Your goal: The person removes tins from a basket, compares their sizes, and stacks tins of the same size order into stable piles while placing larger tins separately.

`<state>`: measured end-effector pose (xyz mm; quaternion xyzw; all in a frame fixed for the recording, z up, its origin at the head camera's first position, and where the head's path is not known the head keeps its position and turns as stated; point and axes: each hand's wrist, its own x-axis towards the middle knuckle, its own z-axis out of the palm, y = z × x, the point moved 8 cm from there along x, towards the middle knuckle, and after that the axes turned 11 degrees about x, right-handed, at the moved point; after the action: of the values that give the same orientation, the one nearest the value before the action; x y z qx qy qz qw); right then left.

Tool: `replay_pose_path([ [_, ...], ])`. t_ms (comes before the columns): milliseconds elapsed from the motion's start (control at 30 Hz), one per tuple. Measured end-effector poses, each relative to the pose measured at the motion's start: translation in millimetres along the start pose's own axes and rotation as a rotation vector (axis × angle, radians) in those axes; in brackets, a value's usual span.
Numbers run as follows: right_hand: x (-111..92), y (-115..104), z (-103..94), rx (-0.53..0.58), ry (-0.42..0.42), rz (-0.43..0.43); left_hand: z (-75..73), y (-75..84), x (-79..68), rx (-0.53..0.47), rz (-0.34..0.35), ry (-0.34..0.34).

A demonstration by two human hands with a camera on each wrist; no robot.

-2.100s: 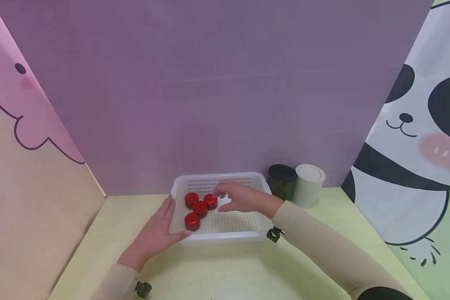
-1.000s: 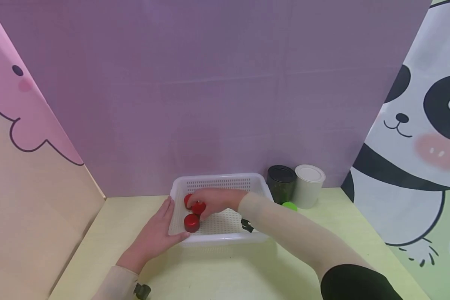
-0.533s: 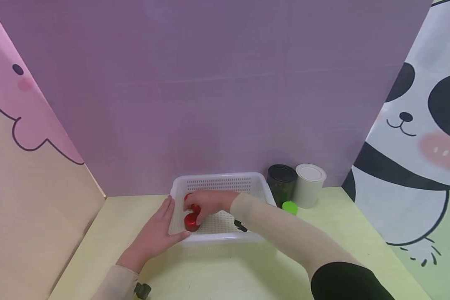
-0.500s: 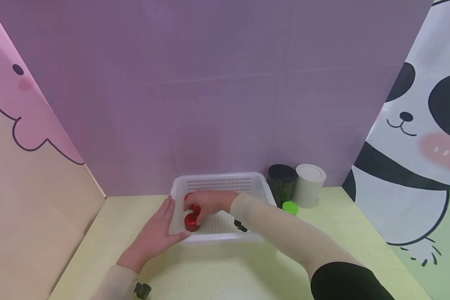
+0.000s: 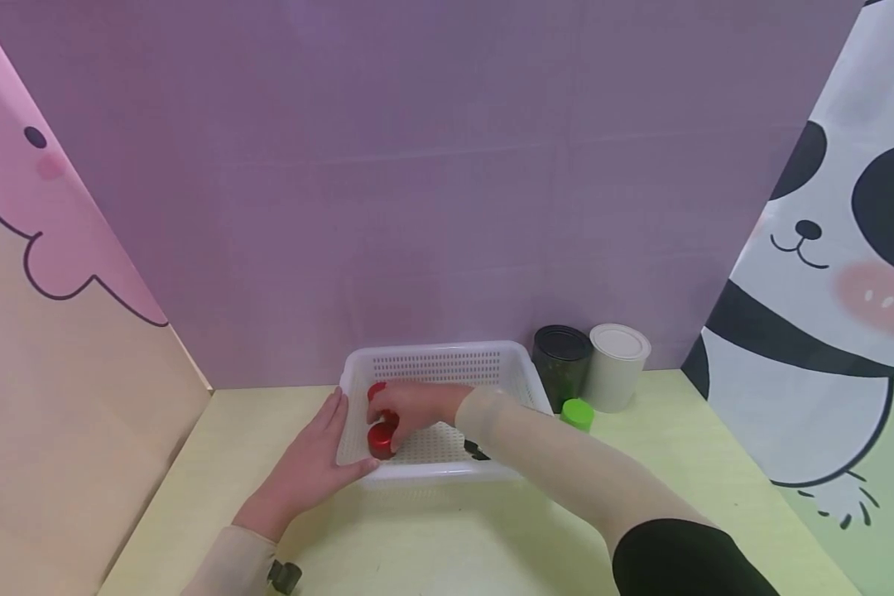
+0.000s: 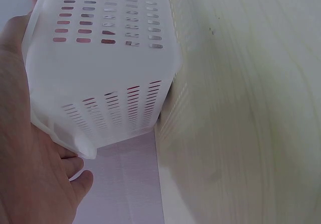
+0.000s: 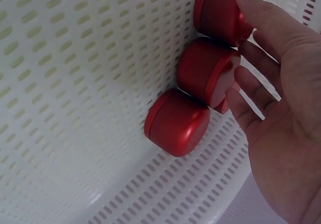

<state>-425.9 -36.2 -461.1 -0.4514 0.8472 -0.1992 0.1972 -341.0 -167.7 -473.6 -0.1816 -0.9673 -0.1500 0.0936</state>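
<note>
A white perforated plastic basket [image 5: 447, 473] stands on the table with several small, round red tins at its left side. My left hand [image 5: 316, 463] rests against the basket's left front corner, palm along the outside, thumb at the front rim; the left wrist view shows the fingers extended along the wall. Inside the basket, my right hand [image 5: 417, 406] is over the tins. Its thumb and fingers are bent about the nearest red tin [image 5: 380, 441]. Other fingertips touch or nearly touch a middle tin [image 7: 208, 71]. A further tin [image 7: 176, 123] lies clear of the fingers. The hand partly hides the tins.
Right of the basket stand a dark can [image 5: 562, 364] with a black lid and a white can [image 5: 618, 368]. A green-topped thing [image 5: 577, 413] sits in front of them, partly behind the right sleeve. A purple backdrop [image 5: 447, 207] rises behind the table.
My right hand has moved left and down onto the tins, then stayed nearly still over the last half second. The green-topped thing came into view from behind the arm. The left hand stays put.
</note>
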Motion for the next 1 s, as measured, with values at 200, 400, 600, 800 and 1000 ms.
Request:
replay_pose_path([
  [200, 1.2, 3.0, 2.8, -0.023, 0.014, 0.009, 0.3, 0.2, 0.9, 0.000, -0.001, -0.001],
  [400, 0.7, 5.3, 5.2, -0.032, 0.028, 0.060, 1.1, -0.4, 1.0, -0.002, -0.006, -0.004],
  [600, 1.8, 8.0, 6.9, -0.031, 0.031, 0.058, 1.5, -1.1, 0.8, 0.006, -0.004, 0.005],
  [800, 4.1, 9.7, 7.8, -0.045, 0.029, 0.029, -0.2, -0.7, 0.4, 0.009, 0.001, 0.014],
  [1000, 2.4, 9.0, 7.1, -0.032, 0.032, 0.028, 0.6, -0.9, 0.9, 0.014, 0.000, 0.004],
])
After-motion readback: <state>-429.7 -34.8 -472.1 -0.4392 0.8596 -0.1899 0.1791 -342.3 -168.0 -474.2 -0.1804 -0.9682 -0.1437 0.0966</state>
